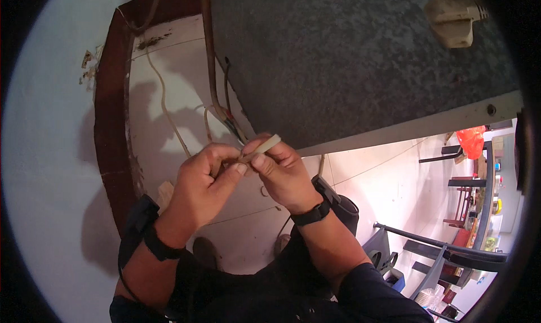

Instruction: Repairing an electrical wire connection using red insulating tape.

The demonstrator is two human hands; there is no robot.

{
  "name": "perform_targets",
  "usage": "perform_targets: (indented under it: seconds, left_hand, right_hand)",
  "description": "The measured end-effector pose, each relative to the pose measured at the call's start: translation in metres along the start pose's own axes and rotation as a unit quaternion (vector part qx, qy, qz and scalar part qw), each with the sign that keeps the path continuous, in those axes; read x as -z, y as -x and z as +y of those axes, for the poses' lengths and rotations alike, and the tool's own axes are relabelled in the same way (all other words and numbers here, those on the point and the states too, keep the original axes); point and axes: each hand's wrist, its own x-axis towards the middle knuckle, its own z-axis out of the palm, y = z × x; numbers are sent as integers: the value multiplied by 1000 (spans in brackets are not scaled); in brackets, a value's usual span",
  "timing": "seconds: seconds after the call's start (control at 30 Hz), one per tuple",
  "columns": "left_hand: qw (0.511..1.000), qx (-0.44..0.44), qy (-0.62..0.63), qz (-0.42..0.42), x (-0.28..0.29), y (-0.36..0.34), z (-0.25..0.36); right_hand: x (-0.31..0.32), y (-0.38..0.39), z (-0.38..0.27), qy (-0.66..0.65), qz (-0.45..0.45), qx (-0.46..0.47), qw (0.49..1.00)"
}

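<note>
Yeah, can't make out a single readable word, label, number or sign on anything from where I'm standing, tbh. The stuff way off to the right is too small and blurry to tell.
</note>
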Motion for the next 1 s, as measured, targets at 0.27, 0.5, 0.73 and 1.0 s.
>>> perform_targets:
  seconds: [0.27, 0.5, 0.73, 1.0]
  left_hand:
    - [997, 29, 70, 22, 25, -8, 22]
    - [994, 64, 84, -34, 44, -13, 9]
    - [987, 34, -141, -62, 37, -12, 32]
    - [988, 34, -124, -83, 48, -11, 28]
  right_hand:
    - [13, -4, -12, 12, 7, 42, 999]
    - [7, -8, -22, 147, 30, 81, 985]
    - [7, -12, -22, 295, 16, 79, 952]
    - [7, -20, -14, 312, -12, 90, 946]
